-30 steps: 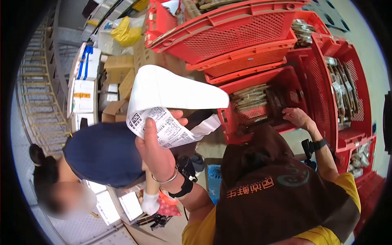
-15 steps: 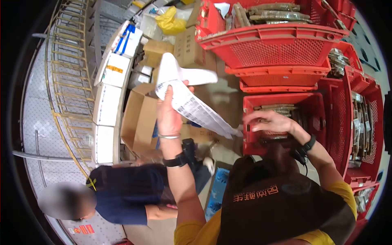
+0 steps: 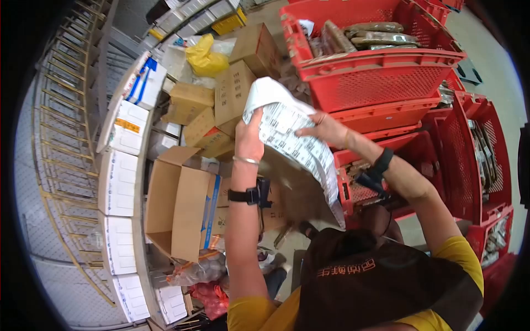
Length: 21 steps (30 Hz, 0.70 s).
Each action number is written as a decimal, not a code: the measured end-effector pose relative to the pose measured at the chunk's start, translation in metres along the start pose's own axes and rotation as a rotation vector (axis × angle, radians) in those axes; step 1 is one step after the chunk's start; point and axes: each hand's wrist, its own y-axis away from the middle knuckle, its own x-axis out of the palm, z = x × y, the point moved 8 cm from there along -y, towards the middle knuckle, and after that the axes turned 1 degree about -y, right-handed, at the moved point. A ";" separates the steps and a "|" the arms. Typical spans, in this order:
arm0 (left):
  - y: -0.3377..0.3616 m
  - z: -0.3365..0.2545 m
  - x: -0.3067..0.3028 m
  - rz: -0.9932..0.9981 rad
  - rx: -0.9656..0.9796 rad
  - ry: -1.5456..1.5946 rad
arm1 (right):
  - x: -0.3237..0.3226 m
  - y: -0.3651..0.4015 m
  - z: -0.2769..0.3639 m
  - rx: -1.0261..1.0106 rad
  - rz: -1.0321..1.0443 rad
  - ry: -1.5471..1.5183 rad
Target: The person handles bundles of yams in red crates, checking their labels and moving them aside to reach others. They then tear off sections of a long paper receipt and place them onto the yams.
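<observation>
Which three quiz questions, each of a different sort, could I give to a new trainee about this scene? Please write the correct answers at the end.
1. Multiple choice: what does the person's left hand hold?
A) a box cutter
B) a strip of printed labels
C) a pair of gloves

2. True or false: the person's right hand is inside a red crate.

3. Fill in the missing word: besides a black band, the left wrist wears a metal ____.

Key:
1. B
2. False; the hand is at the strip of printed labels.
3. bracelet
</observation>
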 end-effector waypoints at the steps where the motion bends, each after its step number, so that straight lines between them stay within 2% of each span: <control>1: -0.011 0.000 -0.030 -0.009 -0.012 0.035 | 0.005 -0.017 -0.007 0.080 -0.006 -0.020; 3: -0.021 0.012 -0.082 0.044 -0.213 0.069 | 0.014 -0.056 -0.027 0.111 0.035 0.041; 4: -0.023 0.014 -0.105 -0.031 -0.272 0.070 | 0.016 -0.066 -0.036 0.153 0.015 0.077; 8: -0.046 0.007 -0.187 -0.062 -0.256 0.019 | 0.030 -0.110 -0.049 0.269 0.039 0.077; 11: -0.062 0.018 -0.210 -0.052 -0.341 0.102 | 0.053 -0.126 -0.049 0.325 0.095 -0.016; 14: -0.092 0.008 -0.233 -0.098 -0.338 0.159 | 0.071 -0.154 -0.046 0.334 0.078 -0.017; 15: -0.106 0.003 -0.241 -0.122 -0.352 0.177 | 0.073 -0.165 -0.041 0.330 0.082 -0.020; 17: -0.146 -0.019 -0.265 -0.102 -0.320 0.169 | 0.066 -0.190 -0.021 0.194 0.060 0.090; 20: -0.195 -0.053 -0.314 -0.196 -0.234 0.082 | 0.027 -0.210 -0.006 0.143 -0.008 0.098; 21: -0.206 -0.060 -0.335 -0.287 -0.212 0.047 | 0.017 -0.211 -0.002 0.135 -0.043 0.072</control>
